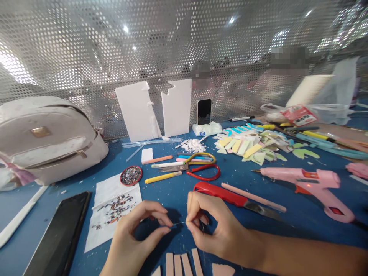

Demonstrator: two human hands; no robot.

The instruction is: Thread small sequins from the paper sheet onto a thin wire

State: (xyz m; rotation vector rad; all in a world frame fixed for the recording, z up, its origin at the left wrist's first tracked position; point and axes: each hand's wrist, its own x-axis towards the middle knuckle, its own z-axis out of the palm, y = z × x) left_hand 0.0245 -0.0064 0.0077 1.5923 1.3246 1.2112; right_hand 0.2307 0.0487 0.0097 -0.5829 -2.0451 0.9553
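My left hand (140,234) pinches one end of a thin pale strand (178,224) between thumb and fingertips. On the other end, my right hand (218,232) is closed in a pinch with its fingers curled. The strand spans the short gap between the hands, low over the blue table; whether it is thread or glue I cannot tell. Just below lie several pink strips (177,264) and a pink offcut (222,269). Behind my right hand rests a red-handled utility knife (221,193), beside a pink marker (253,197).
Scissors (175,167) lie among several markers. At right is a pink glue gun (304,178) with a lit orange light. Left are tiny bits on white paper (97,226), a red lid of bits (131,175), a phone (60,230) and a backpack (48,138). Paper scraps (253,143) are heaped behind.
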